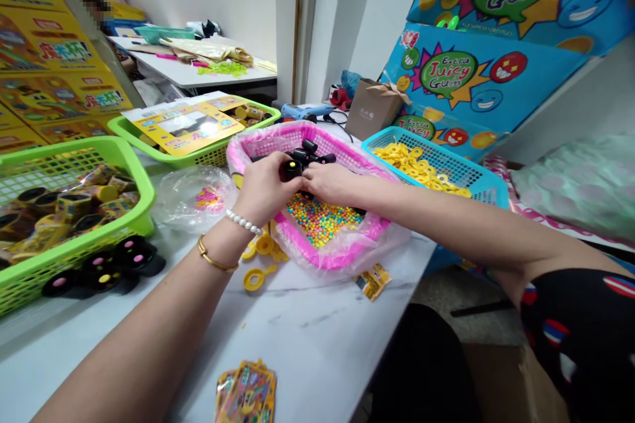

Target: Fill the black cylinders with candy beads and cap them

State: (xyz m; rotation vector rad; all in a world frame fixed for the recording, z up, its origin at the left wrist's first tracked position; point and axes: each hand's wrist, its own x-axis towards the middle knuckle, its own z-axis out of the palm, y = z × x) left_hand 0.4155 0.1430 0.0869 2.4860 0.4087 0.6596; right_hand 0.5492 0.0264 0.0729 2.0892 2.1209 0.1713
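Above the near left part of the pink basket (pixel 317 258), my left hand (pixel 265 188) is closed around a small black cup (pixel 292 168) with a yellow dot inside its mouth. My right hand (pixel 332 184) reaches in from the right, its fingers curled close beside the left fingertips. Whatever its fingers hold, if anything, is hidden. Small multicoloured candy balls (pixel 322 218) fill the near part of the plastic-lined basket. Several more black cups (pixel 310 153) lie behind my hands at its far side.
A green basket (pixel 143 178) of wrapped cups stands left, with several black cups (pixel 106 271) before it. Right is a blue basket (pixel 489 195) of yellow ring pieces. Yellow rings (pixel 254 279), printed packets (pixel 248 393) and a bag of pink pieces (pixel 196 195) lie on the table.
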